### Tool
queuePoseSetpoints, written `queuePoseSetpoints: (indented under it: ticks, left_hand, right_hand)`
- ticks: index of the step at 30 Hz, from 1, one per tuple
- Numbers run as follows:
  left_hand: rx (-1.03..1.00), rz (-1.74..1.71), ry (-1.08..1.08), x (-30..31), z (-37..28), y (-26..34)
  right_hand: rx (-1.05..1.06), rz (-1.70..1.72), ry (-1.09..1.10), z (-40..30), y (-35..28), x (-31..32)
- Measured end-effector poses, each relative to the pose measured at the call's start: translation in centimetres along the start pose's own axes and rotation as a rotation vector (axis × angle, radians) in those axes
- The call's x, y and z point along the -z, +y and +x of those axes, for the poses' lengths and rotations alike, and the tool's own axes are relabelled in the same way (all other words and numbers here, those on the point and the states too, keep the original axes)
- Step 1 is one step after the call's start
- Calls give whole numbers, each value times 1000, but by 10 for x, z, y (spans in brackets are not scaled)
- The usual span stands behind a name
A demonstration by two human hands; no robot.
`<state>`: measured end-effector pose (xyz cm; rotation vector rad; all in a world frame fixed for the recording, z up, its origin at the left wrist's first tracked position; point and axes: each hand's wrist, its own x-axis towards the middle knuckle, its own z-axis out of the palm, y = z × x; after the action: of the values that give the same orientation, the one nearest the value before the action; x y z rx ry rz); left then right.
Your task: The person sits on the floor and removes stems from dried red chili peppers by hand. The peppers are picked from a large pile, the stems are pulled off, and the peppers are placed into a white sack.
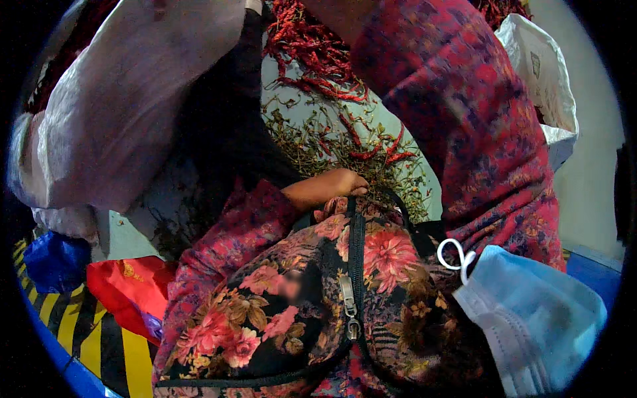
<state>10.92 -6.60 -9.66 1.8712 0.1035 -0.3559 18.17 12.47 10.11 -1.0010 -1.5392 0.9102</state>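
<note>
My left hand [326, 188] lies at the hem of the floral zipped vest [390, 258], its fingers curled; whether it holds anything is hidden. The right arm, in a red floral sleeve [473, 114], reaches up to the top edge, and my right hand is out of view. Before me, dried red chillies [313, 45] lie heaped on a pale surface [311, 112]. Nearer to me are scattered chilli stems [343, 144] with a few loose red pods [366, 153] among them.
A large white woven sack [129, 99] stands at the left, another white sack [542, 74] at the upper right. A red bag [132, 288] and a blue bag [57, 261] lie over yellow-black striped flooring [92, 343]. A blue face mask [537, 318] hangs at the lower right.
</note>
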Motion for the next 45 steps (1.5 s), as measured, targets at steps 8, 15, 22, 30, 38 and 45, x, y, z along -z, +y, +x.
queuePoseSetpoints:
  ticks: [8,15,22,30,38,45]
  left_hand:
    - [-62,289,185,-7,-19,5]
    - [-5,177,251,-4,-25,1]
    - [154,274,186,-4,-10,-6]
    - [520,624,-27,-2,28,-24]
    - [750,517,60,0,29,-2]
    - [125,599,761,2,34,-22]
  right_hand:
    - [-737,-419,-127,-225,126,7]
    - [-607,-910,-302,-285,168,-29]
    - [-816,-397,98,-294,139,37]
    - [-1017,318,467,-341,128,65]
    - [-513,-785,-42,-343,165,41]
    - [-516,-739,-118,-331,161,42]
